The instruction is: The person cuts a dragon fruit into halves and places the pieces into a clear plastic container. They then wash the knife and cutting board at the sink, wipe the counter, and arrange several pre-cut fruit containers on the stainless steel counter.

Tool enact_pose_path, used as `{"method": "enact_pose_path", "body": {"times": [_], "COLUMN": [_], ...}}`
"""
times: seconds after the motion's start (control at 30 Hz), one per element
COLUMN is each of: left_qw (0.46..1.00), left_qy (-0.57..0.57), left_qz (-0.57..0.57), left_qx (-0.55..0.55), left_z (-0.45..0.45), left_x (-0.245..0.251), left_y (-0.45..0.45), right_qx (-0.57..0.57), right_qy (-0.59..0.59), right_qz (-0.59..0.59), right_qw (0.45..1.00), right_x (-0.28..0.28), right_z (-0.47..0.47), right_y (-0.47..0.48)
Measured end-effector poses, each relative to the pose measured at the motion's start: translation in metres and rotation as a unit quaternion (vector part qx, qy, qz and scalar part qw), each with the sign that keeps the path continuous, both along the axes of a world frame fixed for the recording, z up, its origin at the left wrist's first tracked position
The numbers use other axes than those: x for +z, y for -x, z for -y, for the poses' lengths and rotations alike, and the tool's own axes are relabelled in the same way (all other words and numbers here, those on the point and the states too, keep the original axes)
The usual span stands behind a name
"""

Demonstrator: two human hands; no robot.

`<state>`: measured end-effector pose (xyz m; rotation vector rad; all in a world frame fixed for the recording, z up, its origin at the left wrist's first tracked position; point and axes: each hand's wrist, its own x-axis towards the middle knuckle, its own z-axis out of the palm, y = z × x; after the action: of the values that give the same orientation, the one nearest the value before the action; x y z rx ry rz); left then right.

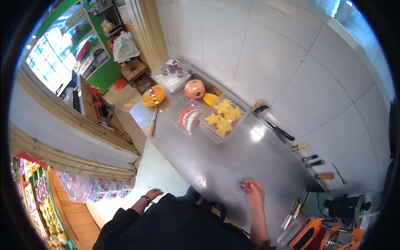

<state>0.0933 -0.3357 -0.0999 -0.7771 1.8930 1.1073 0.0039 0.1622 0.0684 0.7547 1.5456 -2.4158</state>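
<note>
My right hand (253, 190) hovers over the steel worktop (215, 162), fingers curled, holding nothing that I can see. My left hand (154, 194) is off the worktop's near side, a dark bracelet at its wrist, with nothing visible in it. Farther along the worktop stands a clear plastic box of yellow star-shaped fruit slices (225, 118). Left of it lies a small clear tray with pink citrus segments (189, 119). Behind are a wrapped round pinkish fruit (194, 89) and a yellow fruit piece (210, 99). A knife (152, 125) rests near a fruit in orange foam netting (153, 95).
A clear box of dark fruit (172, 75) stands at the far corner. Several knives and tools (282, 132) line the tiled wall's edge. A dark green appliance (337, 204) and orange-handled tools (306, 234) sit at the right. A wooden stool (135, 70) stands beyond the worktop.
</note>
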Motion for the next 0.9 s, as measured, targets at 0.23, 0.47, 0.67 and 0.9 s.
{"method": "enact_pose_path", "body": {"times": [0.23,0.47,0.67,0.9], "left_qw": [0.997,0.974,0.954,0.904], "left_qy": [-0.042,0.111,0.124,0.06], "left_qz": [-0.048,-0.006,-0.044,-0.175], "left_qx": [-0.032,-0.196,-0.268,-0.385], "left_z": [0.035,0.065,0.169,0.241], "left_x": [-0.03,0.004,-0.007,-0.062], "left_y": [-0.109,-0.095,-0.1,-0.103], "right_qx": [0.169,0.394,0.504,0.273], "right_qy": [-0.008,-0.078,-0.428,-0.498], "right_qz": [-0.071,-0.053,-0.152,-0.099], "right_qw": [0.983,0.914,0.735,0.817], "right_x": [0.022,-0.016,-0.062,0.069], "right_z": [0.111,0.234,0.299,0.314], "right_y": [0.042,-0.012,-0.093,-0.071]}}
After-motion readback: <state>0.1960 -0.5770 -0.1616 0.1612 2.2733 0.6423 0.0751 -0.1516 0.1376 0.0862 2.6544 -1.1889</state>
